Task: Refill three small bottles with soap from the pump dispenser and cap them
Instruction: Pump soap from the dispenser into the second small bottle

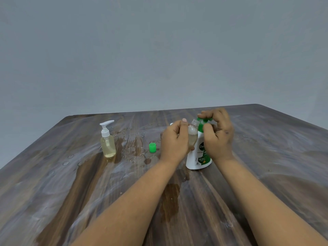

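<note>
while the left hand [174, 139] grips a small clear bottle [193, 137] with its fingers curled round it, tilted so its uncapped neck leans toward the green pump head, the right hand [217, 134] sits on top of the white-and-green pump dispenser [198, 157], fingers curled over the pump. small bottle is lifted off the table, touching or just beside the dispenser's neck; pale liquid shows inside it. dispenser stands upright on the table [266, 157], right of centre. a loose green cap [152, 147] lies on the wood just left of the left hand. further left, well apart, a clear pump bottle [107, 141] with a white pump stands upright, holding yellowish liquid. something white peeks out behind the left hand, can't tell what. surface: dark wood-grain top with whitish streaks, wet patches and droplets around the bottles, a darker damp stain near the forearms. room: plain grey-blue wall [159, 50] behind the table's far edge.
</note>
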